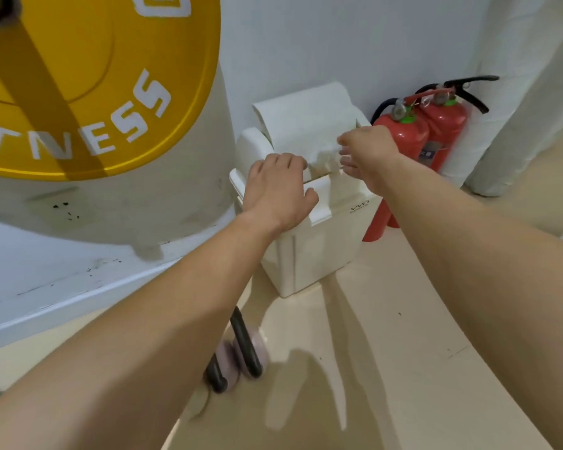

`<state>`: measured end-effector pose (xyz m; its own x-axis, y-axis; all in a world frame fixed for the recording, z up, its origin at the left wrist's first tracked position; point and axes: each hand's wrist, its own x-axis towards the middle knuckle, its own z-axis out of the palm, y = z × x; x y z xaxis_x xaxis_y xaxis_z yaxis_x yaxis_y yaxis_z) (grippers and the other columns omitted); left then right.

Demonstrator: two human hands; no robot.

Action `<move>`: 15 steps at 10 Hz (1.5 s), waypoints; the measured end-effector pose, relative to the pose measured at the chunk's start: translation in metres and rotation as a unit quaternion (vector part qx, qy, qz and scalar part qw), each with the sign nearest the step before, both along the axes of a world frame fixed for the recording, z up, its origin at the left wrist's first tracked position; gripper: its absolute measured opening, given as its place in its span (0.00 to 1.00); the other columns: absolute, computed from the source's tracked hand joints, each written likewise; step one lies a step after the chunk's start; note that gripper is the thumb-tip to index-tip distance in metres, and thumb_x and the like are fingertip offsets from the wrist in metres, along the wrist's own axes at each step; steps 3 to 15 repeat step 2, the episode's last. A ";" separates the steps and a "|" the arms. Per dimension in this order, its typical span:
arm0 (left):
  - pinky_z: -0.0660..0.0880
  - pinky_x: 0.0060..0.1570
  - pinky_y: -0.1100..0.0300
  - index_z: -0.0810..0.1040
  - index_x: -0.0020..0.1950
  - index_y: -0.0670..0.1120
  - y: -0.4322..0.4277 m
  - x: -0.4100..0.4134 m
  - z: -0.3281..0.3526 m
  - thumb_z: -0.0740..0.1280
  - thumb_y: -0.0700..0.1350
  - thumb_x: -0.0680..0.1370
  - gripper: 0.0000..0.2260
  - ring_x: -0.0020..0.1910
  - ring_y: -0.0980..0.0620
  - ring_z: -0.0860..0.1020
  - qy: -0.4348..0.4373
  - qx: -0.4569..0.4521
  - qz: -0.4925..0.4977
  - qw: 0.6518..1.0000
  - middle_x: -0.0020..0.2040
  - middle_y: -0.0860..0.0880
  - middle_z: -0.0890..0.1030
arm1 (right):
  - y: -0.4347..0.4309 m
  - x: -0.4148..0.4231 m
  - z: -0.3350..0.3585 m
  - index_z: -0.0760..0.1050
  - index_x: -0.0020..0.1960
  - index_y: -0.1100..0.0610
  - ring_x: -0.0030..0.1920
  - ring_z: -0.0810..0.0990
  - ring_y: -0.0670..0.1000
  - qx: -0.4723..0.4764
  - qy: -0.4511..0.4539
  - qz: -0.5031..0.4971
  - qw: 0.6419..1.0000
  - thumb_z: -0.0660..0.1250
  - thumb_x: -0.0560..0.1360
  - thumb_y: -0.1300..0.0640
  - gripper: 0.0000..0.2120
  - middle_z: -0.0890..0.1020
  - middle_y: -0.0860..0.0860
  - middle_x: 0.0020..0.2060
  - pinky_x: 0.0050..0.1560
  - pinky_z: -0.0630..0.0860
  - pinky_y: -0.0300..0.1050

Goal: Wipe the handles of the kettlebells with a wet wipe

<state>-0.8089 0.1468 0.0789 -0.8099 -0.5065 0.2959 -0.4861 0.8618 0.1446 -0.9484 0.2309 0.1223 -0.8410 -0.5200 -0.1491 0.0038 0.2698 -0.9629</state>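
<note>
Two pink kettlebells (253, 350) with dark handles (245, 342) stand on the floor, partly hidden under my left forearm. My left hand (278, 190) presses on the front flap of a white swing-lid bin (319, 251), fingers curled over its edge. My right hand (368, 151) is at the bin's opening, and a crumpled white wipe (322, 157) sits at its fingertips. Whether the fingers still pinch the wipe is unclear.
Two red fire extinguishers (413, 138) stand against the wall right of the bin. A large white cylinder with a yellow "FITNESS" disc (95, 86) fills the left. A white raised ledge (46, 287) runs along the lower left. Beige floor (403, 352) lies in front.
</note>
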 end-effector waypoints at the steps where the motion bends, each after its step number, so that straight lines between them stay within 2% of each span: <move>1: 0.63 0.66 0.53 0.74 0.66 0.49 0.000 0.032 0.002 0.62 0.53 0.76 0.19 0.66 0.48 0.70 0.056 -0.002 -0.003 0.998 0.65 0.52 0.75 | -0.007 0.015 0.005 0.75 0.64 0.64 0.51 0.75 0.56 0.054 0.045 0.026 0.997 0.61 0.79 0.62 0.15 0.77 0.60 0.55 0.62 0.77 0.53; 2: 0.64 0.67 0.52 0.74 0.66 0.50 -0.001 0.071 0.009 0.62 0.53 0.76 0.19 0.67 0.48 0.70 0.039 0.024 0.037 0.998 0.65 0.51 0.75 | 0.001 0.042 0.010 0.75 0.49 0.58 0.39 0.71 0.53 0.094 0.105 0.053 0.989 0.59 0.77 0.63 0.06 0.73 0.57 0.45 0.49 0.70 0.49; 15: 0.64 0.67 0.52 0.74 0.66 0.50 -0.001 0.071 0.009 0.62 0.53 0.76 0.19 0.67 0.48 0.70 0.039 0.024 0.037 0.998 0.65 0.51 0.75 | 0.001 0.042 0.010 0.75 0.49 0.58 0.39 0.71 0.53 0.094 0.105 0.053 0.989 0.59 0.77 0.63 0.06 0.73 0.57 0.45 0.49 0.70 0.49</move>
